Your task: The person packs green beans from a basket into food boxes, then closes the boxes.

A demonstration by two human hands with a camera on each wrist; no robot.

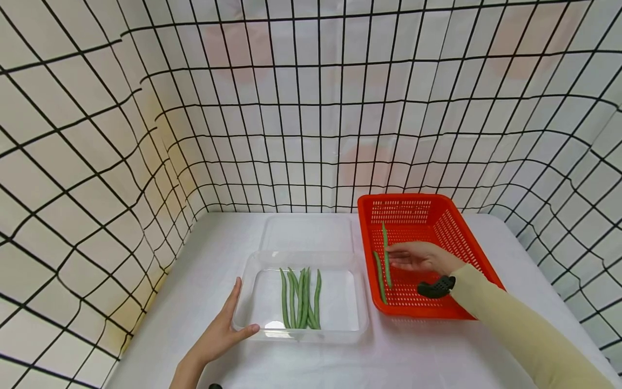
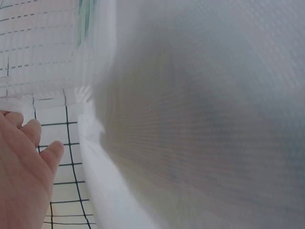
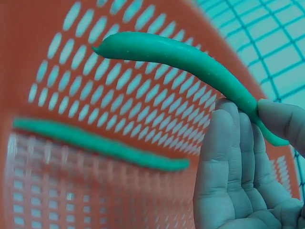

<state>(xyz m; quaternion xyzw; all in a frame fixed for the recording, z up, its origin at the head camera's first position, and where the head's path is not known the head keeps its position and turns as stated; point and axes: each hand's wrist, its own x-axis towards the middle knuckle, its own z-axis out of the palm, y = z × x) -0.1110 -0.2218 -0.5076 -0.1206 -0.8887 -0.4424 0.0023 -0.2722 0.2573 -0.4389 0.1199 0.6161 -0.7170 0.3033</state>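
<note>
In the head view my right hand (image 1: 415, 255) is over the red basket (image 1: 365, 243), pinching a green bean (image 1: 385, 235) between thumb and fingertips. The right wrist view shows this bean (image 3: 162, 50) curving out past the fingertips. A second green bean (image 1: 379, 276) lies along the basket's left side. My left hand (image 1: 218, 334) rests at the near left corner of a clear plastic container (image 1: 245, 297), thumb on the front rim and index finger stretched along the side. Several green beans (image 1: 302, 300) lie lengthwise in the container, some crossing.
Behind the container, a flat clear lid (image 1: 306, 233) lies on the white-covered table (image 1: 194, 270). White walls with a black wire grid (image 1: 311, 119) enclose the back and both sides. The basket stands just right of the container.
</note>
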